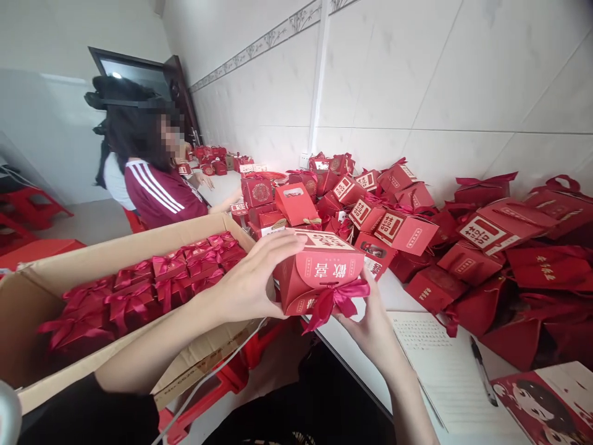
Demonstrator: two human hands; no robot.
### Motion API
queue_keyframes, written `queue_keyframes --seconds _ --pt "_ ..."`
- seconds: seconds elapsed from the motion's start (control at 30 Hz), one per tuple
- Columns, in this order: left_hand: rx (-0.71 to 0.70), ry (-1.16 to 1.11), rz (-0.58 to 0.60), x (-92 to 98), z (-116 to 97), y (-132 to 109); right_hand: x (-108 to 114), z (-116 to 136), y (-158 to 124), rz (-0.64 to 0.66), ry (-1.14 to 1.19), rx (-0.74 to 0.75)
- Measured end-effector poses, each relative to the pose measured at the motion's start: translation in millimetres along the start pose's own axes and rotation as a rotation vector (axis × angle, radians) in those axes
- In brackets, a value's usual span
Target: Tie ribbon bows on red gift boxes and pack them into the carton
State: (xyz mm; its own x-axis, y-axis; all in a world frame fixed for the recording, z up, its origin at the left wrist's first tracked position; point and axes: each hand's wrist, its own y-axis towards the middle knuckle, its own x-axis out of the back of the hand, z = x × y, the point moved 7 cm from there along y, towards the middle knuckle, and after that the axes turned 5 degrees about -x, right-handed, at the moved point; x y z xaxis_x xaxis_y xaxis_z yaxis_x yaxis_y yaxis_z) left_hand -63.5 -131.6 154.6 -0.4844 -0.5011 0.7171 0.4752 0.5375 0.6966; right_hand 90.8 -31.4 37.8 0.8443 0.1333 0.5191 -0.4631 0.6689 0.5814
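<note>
Between my two hands is a red gift box (340,264) with white and gold lettering and a magenta ribbon bow on its near side. My left hand (257,278) grips its left side, fingers over the top edge and thumb beneath. Around the right side, partly hidden behind the box and bow, curls my right hand (370,318). To the left, an open cardboard carton (204,228) holds rows of similar red boxes (134,303) with bows. Beyond the held box, a heap of red gift boxes (365,213) covers the table.
A handwritten notebook (430,346), a black pen (484,371) and an illustrated red card or box (546,402) lie at right. Red plastic stools (231,377) stand below the carton. A person in a maroon top (162,191) sits farther along the table. A white cable (217,371) hangs before the carton.
</note>
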Motion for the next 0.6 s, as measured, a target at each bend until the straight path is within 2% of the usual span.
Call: queue_keyframes --seconds 0.13,0.23,0.33,0.47,0.6 --pt "0.067 0.06 -0.012 6.6 4.5 -9.5 -52.9 -60.6 -33.9 0.237 -0.176 -0.261" --pt "0.145 0.057 -0.028 8.3 10.2 -19.3 -80.0 -94.5 -65.8 0.283 -0.337 -0.348" --pt "0.254 0.017 -0.063 7.3 16.9 -28.3 -95.5 -110.6 -87.2 0.291 -0.519 -0.284" --pt "0.397 -0.069 -0.142 4.0 26.7 -34.7 -98.3 -111.5 -95.8 0.18 -0.669 -0.109" --pt "0.306 0.041 -0.134 1.5 23.4 -27.3 -96.6 -108.6 -96.4 0.108 -0.677 -0.03"
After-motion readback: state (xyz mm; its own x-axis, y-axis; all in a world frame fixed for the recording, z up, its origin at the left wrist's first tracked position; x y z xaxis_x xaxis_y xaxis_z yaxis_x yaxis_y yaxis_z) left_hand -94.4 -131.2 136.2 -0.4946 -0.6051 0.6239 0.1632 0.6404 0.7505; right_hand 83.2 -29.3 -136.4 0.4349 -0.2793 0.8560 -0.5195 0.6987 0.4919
